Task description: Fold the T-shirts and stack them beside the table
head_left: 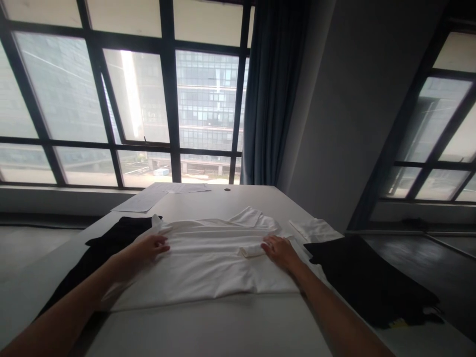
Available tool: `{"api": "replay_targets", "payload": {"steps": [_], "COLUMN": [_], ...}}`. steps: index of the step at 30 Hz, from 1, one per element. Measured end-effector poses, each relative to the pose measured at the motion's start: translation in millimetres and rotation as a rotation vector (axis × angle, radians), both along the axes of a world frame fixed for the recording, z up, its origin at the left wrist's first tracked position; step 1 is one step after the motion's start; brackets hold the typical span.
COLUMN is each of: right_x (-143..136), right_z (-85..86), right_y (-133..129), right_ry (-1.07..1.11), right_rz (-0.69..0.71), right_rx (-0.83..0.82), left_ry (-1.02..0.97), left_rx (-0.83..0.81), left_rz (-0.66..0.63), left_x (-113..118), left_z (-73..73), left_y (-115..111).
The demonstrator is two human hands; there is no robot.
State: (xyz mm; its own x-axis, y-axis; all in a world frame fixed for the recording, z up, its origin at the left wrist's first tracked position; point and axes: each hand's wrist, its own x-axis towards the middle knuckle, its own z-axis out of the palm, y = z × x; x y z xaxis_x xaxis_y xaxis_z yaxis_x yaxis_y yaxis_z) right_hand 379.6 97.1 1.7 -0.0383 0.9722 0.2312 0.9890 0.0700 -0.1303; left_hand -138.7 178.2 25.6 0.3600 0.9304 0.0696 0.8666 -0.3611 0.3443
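Head view has the white table [208, 327] closest to me, then the near edge of a white garment [208, 277], laid out flat but creased across the tabletop. Pulling unevenly could skew that edge and deepen the creases around it. My left hand [155, 246] has its fingers curled at the garment's left side; my right hand [280, 252] lies with bent fingers at the end of a small rolled fold [252, 251]. I can't tell whether either one is pinching fabric or merely resting on it. If my right fingers drag sideways, the fold could unroll or trap a wrinkle beneath it. One black cloth [128, 230] lies beside my left arm [89, 291] and a second black cloth [372, 277] along the table's right side; a wide sweep could snag either and carry it toward an edge. Past that second one is a pale piece of cloth [316, 230]; it's dim there, so it may or may not join my garment, and if it does, a tug would shift it too. Farther off, the papers [141, 200] by the left edge could slide if cloth were flung that way, short of the windows [208, 99].
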Motion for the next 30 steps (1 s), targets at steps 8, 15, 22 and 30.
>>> {"api": "replay_targets", "payload": {"steps": [8,15,22,30], "right_x": [5,4,23,40], "right_z": [24.2,36.3,8.0,7.3], "right_y": [-28,-55,-95,-102], "right_ry": [0.062,0.087,0.109,0.162], "right_rz": [-0.015,-0.153,-0.092,-0.05], "right_rx": [0.063,0.077,-0.08,-0.19], "left_ry": [0.246,0.252,0.293,0.114], "left_rx": [0.126,0.259,0.242,0.196], "left_rz": [-0.06,0.102,0.252,0.467], "left_x": [-19,-23,-34,-52], "left_z": [34.8,35.9,22.5,20.2], "left_y": [-67,-98,-133,-156]}}
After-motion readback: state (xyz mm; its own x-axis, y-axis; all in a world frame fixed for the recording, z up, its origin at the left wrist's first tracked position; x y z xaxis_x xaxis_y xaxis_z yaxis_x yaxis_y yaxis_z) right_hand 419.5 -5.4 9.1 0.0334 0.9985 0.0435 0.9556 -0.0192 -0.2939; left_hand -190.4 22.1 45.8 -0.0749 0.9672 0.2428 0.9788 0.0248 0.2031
